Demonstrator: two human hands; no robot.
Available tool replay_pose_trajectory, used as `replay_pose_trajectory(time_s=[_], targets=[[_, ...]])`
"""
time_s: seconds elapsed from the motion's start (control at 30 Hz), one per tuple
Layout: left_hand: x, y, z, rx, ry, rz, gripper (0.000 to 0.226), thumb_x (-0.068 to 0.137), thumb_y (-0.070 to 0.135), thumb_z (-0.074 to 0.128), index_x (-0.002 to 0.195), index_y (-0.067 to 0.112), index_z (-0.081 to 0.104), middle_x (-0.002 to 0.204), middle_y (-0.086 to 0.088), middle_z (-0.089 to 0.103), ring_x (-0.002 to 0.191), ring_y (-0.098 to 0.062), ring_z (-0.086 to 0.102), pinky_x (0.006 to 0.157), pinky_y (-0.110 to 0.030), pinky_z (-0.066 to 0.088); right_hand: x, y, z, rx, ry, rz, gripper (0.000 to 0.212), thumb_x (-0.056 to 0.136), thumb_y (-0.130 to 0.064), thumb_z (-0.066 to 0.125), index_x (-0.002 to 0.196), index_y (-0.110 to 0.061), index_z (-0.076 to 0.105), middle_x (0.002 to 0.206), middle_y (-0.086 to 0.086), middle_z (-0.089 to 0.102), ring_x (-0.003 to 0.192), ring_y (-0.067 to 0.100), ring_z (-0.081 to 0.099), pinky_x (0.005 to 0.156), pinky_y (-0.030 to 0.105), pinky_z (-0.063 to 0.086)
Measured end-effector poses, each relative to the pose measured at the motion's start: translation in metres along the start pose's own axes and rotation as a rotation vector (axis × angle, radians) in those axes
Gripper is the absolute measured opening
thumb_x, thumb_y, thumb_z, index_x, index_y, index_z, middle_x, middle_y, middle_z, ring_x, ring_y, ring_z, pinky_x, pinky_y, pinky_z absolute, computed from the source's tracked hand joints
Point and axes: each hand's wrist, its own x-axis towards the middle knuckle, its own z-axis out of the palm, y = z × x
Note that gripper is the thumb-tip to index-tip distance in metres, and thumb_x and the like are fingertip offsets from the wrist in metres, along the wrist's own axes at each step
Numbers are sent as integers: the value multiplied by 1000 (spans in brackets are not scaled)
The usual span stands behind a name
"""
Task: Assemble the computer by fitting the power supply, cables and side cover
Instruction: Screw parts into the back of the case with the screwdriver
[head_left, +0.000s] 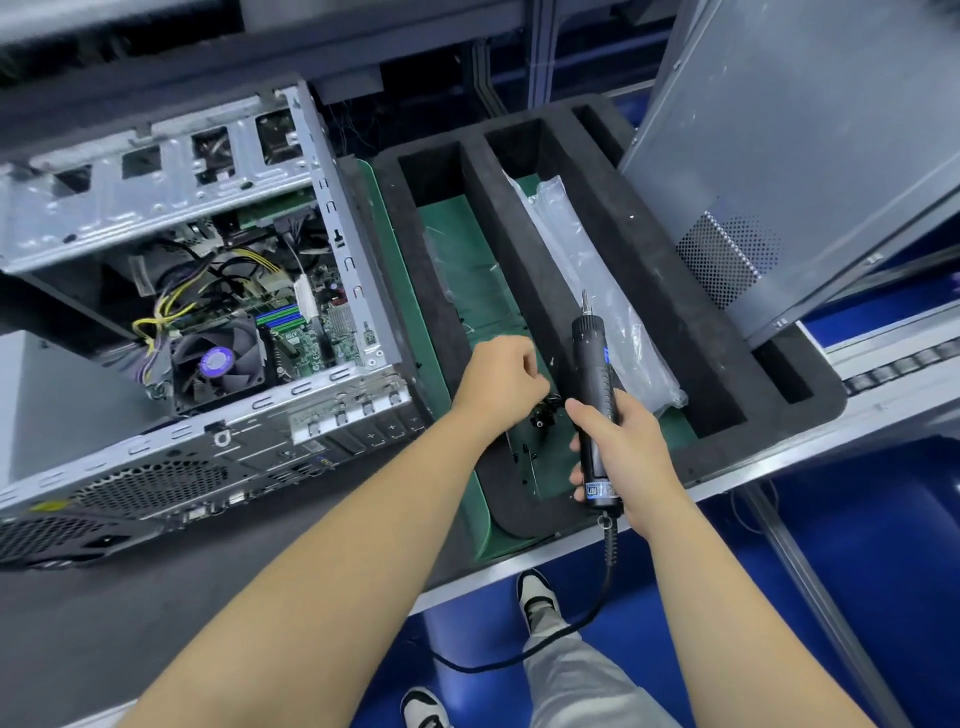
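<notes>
An open computer case (171, 322) lies on its side at the left, with the motherboard, a fan and yellow and black cables exposed. The grey side cover (789, 156) leans upright at the far right. My right hand (623, 457) grips a black electric screwdriver (592, 395), bit pointing away from me. My left hand (501, 387) hovers over the green floor of a black foam tray (649, 291), fingers curled as if pinching something small. Whether it holds a screw I cannot tell. Small black screws (543, 421) lie just beside it.
A clear plastic bag (587, 280) lies in the tray's right compartment. The screwdriver's black cord (587, 613) hangs down past the bench edge. The grey bench top (104, 623) spreads at the lower left. Blue floor and my shoes (537, 597) show below.
</notes>
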Motion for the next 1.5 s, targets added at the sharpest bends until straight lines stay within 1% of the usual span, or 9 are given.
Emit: replay_pose_trajectory(time_s=[0.2,0.3,0.37,0.5,0.6,0.9,1.0,1.3,1.5], targets=[[-12,-1,6,265,-89,84,19,87,-5,51,100,5,60,102,-10,60,94,-32,59,75,-42,53,-2,-2,2,8,37,-2,18,92,-32,73,98,-18,63,72,9,60,46,26,57,45,37,53],[-3,6,6,485,-131,105,20,83,-12,51,86,7,51,91,-10,51,94,-33,57,67,-39,42,-2,0,0,41,40,-8,16,93,-31,72,96,-18,63,72,9,59,46,27,56,45,36,52],[5,7,6,616,-160,114,25,82,-12,53,84,12,48,95,-12,58,89,-31,54,68,-38,39,0,1,-1,42,35,-8,17,93,-31,72,97,-18,62,71,9,59,46,28,56,46,36,52],[23,8,14,781,-289,119,24,87,-5,55,100,15,59,109,-6,65,98,-29,62,70,-35,38,2,4,-2,53,26,-3,16,93,-31,72,96,-19,62,71,8,60,47,28,56,46,37,52],[35,7,19,791,-332,76,29,88,-3,56,112,13,63,111,-4,65,102,-28,65,69,-35,43,3,4,-4,56,15,-1,16,92,-32,72,96,-20,61,69,6,60,48,27,58,47,38,52],[49,4,12,827,-333,135,24,85,-3,57,96,18,60,109,-4,66,93,-28,61,79,-34,37,7,3,-3,54,-5,0,16,92,-33,72,98,-21,62,67,5,60,49,29,57,46,39,52],[49,0,8,843,-356,158,21,86,0,58,96,17,62,106,-3,64,83,-27,54,73,-35,41,7,3,-1,49,7,1,18,92,-33,72,99,-20,62,68,5,60,48,28,57,46,39,52],[41,5,24,899,-461,146,22,86,2,63,96,19,54,91,2,55,82,-26,56,69,-34,44,7,4,0,39,15,-4,15,91,-34,72,97,-23,63,69,7,61,48,27,59,46,39,53],[35,8,39,780,-427,66,20,89,4,58,105,16,60,110,-4,65,89,-28,60,72,-35,42,6,3,0,35,25,-4,15,91,-33,71,98,-22,64,68,5,60,48,27,58,46,39,53]])
